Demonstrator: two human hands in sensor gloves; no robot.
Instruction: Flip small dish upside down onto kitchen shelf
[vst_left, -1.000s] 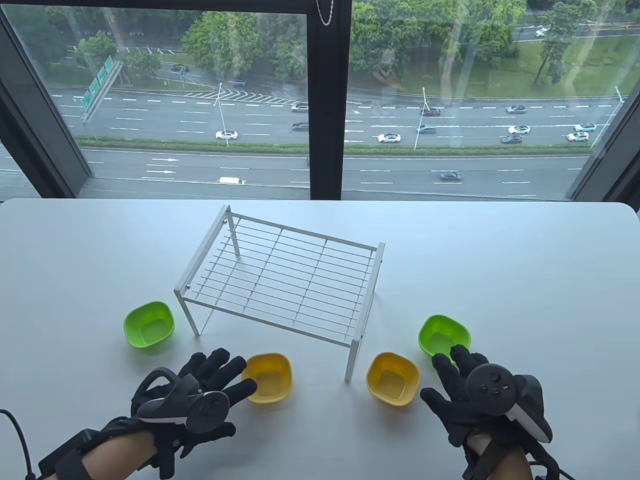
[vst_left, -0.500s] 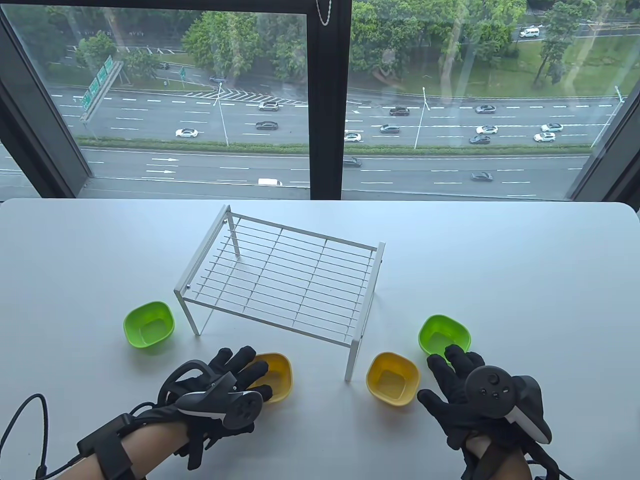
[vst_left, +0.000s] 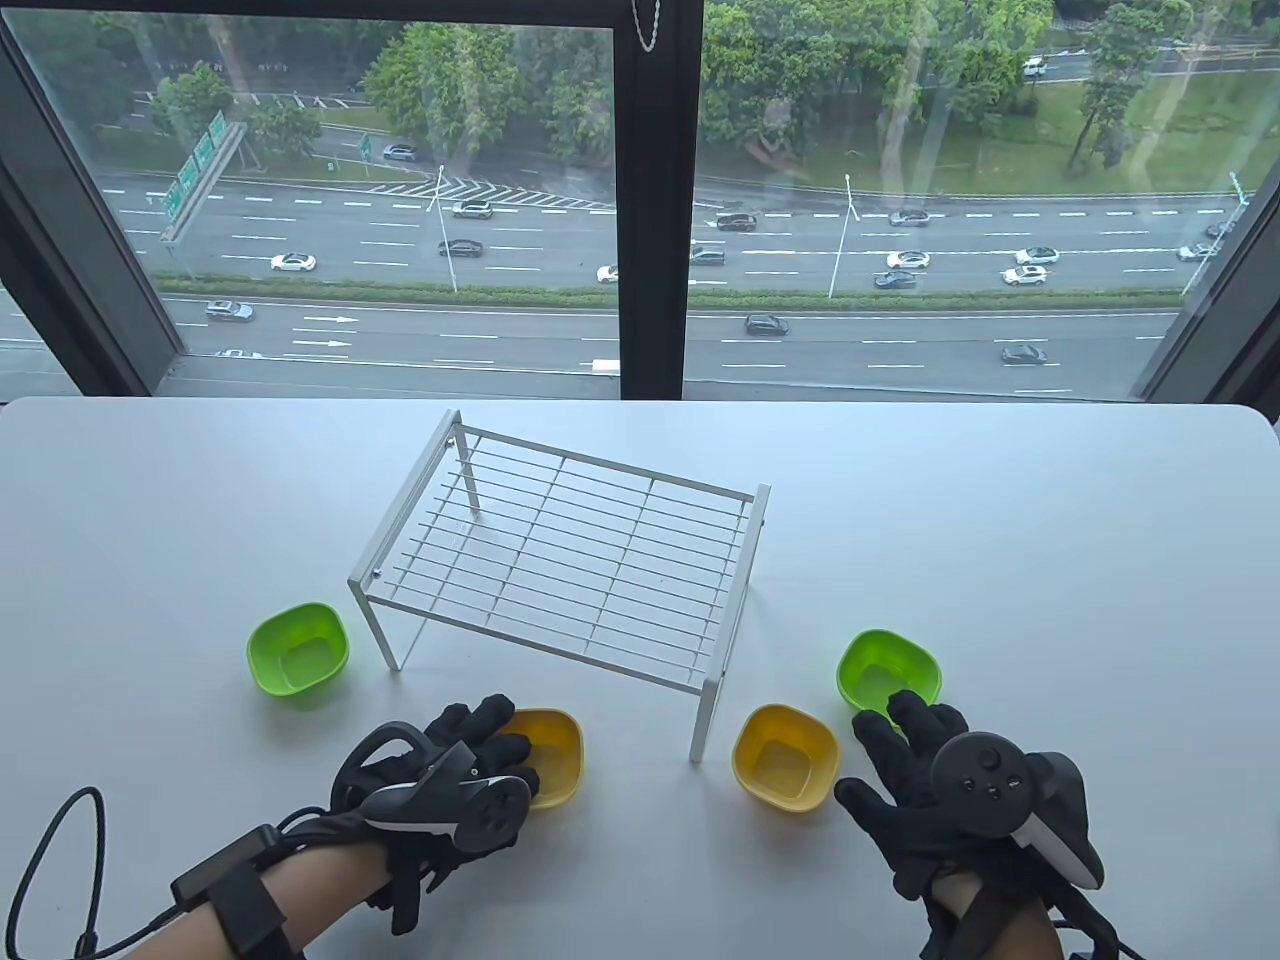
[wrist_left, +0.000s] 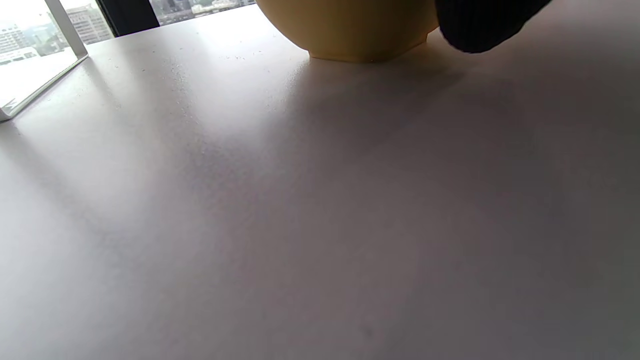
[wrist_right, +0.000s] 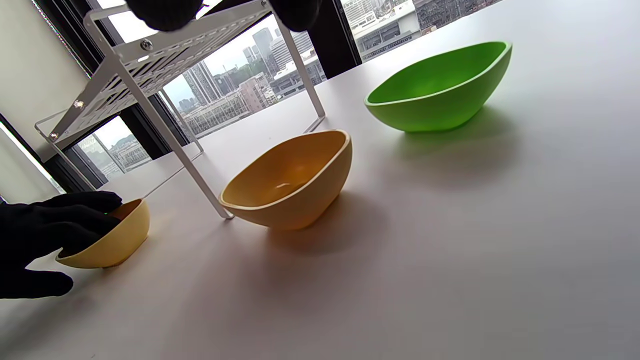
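Two yellow and two green small dishes stand upright on the white table in front of the white wire shelf (vst_left: 365, 580). My left hand (vst_left: 500, 750) lies over the left yellow dish (vst_left: 558, 750). Its fingers rest on the near rim (wrist_right: 75, 215) and the thumb (wrist_left: 480, 25) sits beside the outer wall. The dish (wrist_left: 350, 30) stands flat on the table. My right hand (vst_left: 880, 745) lies open with its fingers spread, between the right yellow dish (vst_left: 785, 755) and the right green dish (vst_left: 890, 665). It holds nothing.
The left green dish (vst_left: 298, 650) stands left of the shelf's front left leg. The shelf's front right leg (vst_left: 705, 715) stands between the two yellow dishes. A window runs behind the table's far edge.
My left hand has moved right and forward onto the left yellow dish, and its fingers have curled over the rim. My right hand has barely moved.
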